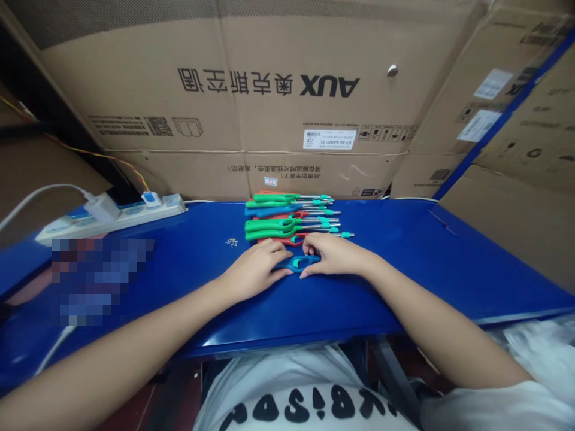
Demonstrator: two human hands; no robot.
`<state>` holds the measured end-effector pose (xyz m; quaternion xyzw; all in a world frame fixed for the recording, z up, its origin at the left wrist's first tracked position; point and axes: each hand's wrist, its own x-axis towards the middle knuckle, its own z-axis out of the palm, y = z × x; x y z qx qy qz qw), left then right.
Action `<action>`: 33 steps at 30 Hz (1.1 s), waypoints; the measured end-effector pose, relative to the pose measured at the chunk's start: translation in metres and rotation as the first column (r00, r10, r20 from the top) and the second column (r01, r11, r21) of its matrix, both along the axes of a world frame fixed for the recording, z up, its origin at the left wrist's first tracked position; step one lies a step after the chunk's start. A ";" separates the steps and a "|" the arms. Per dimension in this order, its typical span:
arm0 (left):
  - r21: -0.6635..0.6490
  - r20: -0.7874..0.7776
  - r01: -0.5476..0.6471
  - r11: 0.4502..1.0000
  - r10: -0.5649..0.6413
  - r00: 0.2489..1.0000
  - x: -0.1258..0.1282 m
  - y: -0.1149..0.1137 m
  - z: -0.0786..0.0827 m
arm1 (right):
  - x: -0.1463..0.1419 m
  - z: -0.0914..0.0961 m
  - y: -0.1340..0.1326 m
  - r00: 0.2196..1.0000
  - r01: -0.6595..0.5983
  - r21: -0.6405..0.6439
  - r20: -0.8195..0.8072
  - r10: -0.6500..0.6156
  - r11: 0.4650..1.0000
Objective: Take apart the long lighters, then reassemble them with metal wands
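Observation:
A blue long-necked lighter (294, 262) with a teal trigger lies between my two hands, just above the table's front half. My left hand (258, 269) is closed round its handle end. Thumb and fingers of my right hand (326, 254) pinch the other end, where the metal neck is hidden by the hand. Right behind my hands is a stack of similar lighters (272, 227) in green, blue, red and orange. Their handles point left and their metal necks, with teal tips, point right.
The blue table (404, 257) is backed by a large cardboard box panel (269, 48), with more cardboard (516, 191) at the right. A white power strip (130, 216) with plugs and cables lies at the left, behind a pixelated patch. Small scraps (232, 242) lie left of the lighters.

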<state>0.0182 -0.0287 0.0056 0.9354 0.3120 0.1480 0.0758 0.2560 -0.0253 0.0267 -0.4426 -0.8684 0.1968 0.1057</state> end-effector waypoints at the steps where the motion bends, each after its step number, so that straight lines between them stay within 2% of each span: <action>1: -0.006 0.003 -0.004 1.000 0.004 1.000 0.000 0.000 0.000 | 0.000 0.000 0.000 1.000 0.005 -0.003 0.002 -0.005 1.000; 10: -0.053 0.022 -0.053 0.997 0.054 0.998 0.002 -0.002 0.001 | 0.000 0.001 -0.002 0.999 0.018 0.002 0.034 -0.018 1.000; 16: -0.112 0.062 -0.139 0.984 0.146 0.987 0.006 -0.008 0.001 | 0.001 0.003 -0.002 0.996 -0.052 0.064 0.076 0.048 0.997; 19: -0.121 0.061 -0.159 0.980 0.167 0.984 0.007 -0.009 0.001 | 0.002 0.001 -0.002 0.997 -0.063 0.069 0.046 0.060 0.996; 23: -0.126 0.062 -0.162 0.979 0.171 0.983 0.007 -0.009 0.001 | 0.002 0.000 -0.002 0.999 -0.037 0.035 0.001 0.037 0.999; 33: -0.126 0.059 -0.151 0.980 0.160 0.985 0.009 -0.014 0.004 | 0.001 0.004 -0.004 0.997 -0.049 0.054 0.065 0.046 0.997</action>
